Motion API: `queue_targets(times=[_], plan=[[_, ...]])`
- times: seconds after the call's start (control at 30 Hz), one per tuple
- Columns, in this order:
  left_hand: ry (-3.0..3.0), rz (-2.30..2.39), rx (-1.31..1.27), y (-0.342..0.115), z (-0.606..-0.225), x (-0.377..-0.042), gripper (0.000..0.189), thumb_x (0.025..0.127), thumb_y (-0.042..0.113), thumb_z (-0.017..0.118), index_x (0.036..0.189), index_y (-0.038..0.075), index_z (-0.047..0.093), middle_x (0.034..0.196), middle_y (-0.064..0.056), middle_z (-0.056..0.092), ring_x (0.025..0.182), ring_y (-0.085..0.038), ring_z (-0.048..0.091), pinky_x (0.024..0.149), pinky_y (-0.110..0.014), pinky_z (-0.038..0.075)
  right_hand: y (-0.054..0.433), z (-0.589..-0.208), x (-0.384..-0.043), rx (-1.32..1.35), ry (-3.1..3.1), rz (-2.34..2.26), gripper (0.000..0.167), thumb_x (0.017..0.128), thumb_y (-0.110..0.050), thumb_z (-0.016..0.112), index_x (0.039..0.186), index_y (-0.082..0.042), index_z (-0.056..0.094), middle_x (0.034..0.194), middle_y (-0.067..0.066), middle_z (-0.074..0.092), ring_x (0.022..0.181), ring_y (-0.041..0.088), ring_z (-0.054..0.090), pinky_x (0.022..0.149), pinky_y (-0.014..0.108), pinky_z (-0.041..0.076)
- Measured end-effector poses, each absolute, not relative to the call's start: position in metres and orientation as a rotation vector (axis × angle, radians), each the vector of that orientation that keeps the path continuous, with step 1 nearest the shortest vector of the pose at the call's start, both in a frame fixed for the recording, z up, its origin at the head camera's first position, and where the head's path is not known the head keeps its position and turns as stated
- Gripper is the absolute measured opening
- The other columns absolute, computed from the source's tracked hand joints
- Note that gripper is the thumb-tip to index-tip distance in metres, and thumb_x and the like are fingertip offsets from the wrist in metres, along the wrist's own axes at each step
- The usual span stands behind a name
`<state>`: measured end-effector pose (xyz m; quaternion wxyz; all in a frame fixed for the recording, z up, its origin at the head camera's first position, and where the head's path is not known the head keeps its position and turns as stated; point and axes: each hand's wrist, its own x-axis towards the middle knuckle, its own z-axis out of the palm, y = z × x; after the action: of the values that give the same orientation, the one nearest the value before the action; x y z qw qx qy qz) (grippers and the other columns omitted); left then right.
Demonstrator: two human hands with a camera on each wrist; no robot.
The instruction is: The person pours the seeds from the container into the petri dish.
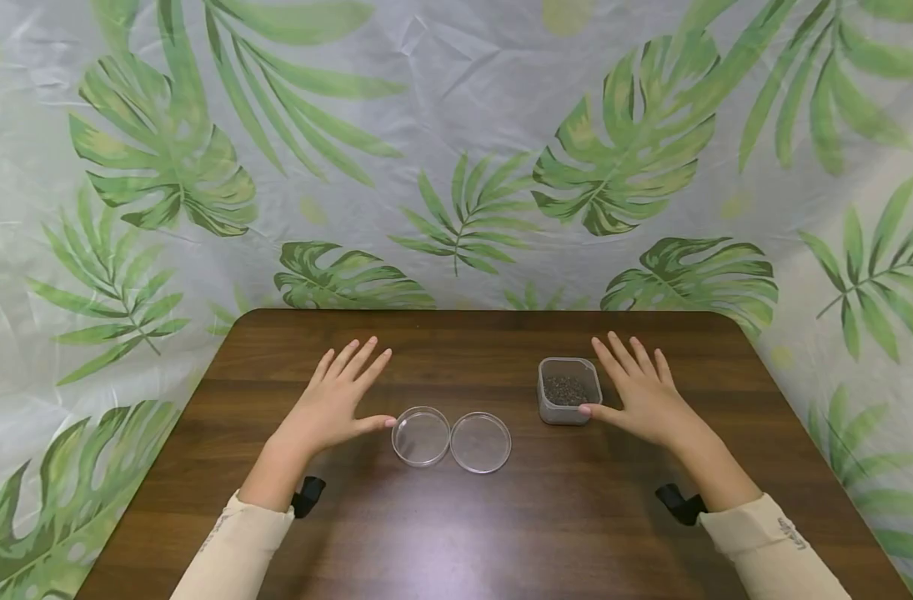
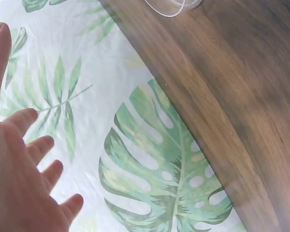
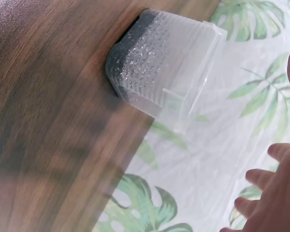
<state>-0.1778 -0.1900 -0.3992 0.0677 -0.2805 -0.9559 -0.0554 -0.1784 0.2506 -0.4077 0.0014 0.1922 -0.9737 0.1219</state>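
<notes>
Two shallow clear petri dish pieces, a left one (image 1: 421, 437) and a right one (image 1: 481, 442), lie side by side near the middle of the table. A square clear plastic container (image 3: 183, 63) stands to their right, partly filled with dark grains (image 1: 564, 390). My left hand (image 1: 334, 407) is spread with straight fingers, its thumb tip right at the rim of the left dish in the head view. Spread in the same way, my right hand (image 1: 644, 400) is beside the container, and its thumb overlaps the container's near right corner. Neither hand holds anything.
The brown wooden table (image 1: 441, 533) has rounded far corners. Behind and around it hangs a pale sheet (image 1: 456, 108) printed with green leaves. Black straps with mounts, a left one (image 1: 308, 497) and a right one (image 1: 681, 503), sit at the wrists beside the light sleeves.
</notes>
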Motion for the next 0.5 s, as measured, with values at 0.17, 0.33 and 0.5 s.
queue_targets(times=[0.17, 0.33, 0.5], plan=[[-2.813, -0.203, -0.875, -0.190, -0.403, -0.178, 0.092, 0.074, 0.067, 0.052, 0.145, 0.020, 0.018, 0.148, -0.006, 0.014, 0.134, -0.027, 0.010, 0.108, -0.049, 0.005, 0.251, -0.411, -0.182, 0.634, -3.008, 0.461, 0.101, 0.075, -0.065, 0.054, 0.146, -0.019, -0.002, 0.149, 0.014, 0.003, 0.132, 0.039, 0.000, 0.102, 0.060, -0.001], [-2.754, -0.242, -0.896, -0.190, -0.405, -0.178, 0.092, 0.074, 0.064, 0.057, 0.145, 0.019, 0.020, 0.147, -0.006, 0.018, 0.133, -0.029, 0.015, 0.107, -0.050, 0.012, 0.251, -0.416, -0.185, 0.643, -2.975, 0.562, 0.105, 0.072, -0.064, 0.058, 0.146, -0.017, 0.000, 0.147, 0.017, 0.008, 0.132, 0.040, 0.006, 0.104, 0.058, 0.003], [-2.722, -0.287, -0.903, -0.189, -0.411, -0.179, 0.093, 0.073, 0.061, 0.061, 0.144, 0.017, 0.020, 0.146, -0.006, 0.020, 0.131, -0.029, 0.019, 0.105, -0.051, 0.018, 0.251, -0.421, -0.189, 0.660, -2.937, 0.731, 0.107, 0.071, -0.058, 0.065, 0.146, -0.014, 0.002, 0.146, 0.019, 0.012, 0.131, 0.040, 0.011, 0.105, 0.056, 0.006]])
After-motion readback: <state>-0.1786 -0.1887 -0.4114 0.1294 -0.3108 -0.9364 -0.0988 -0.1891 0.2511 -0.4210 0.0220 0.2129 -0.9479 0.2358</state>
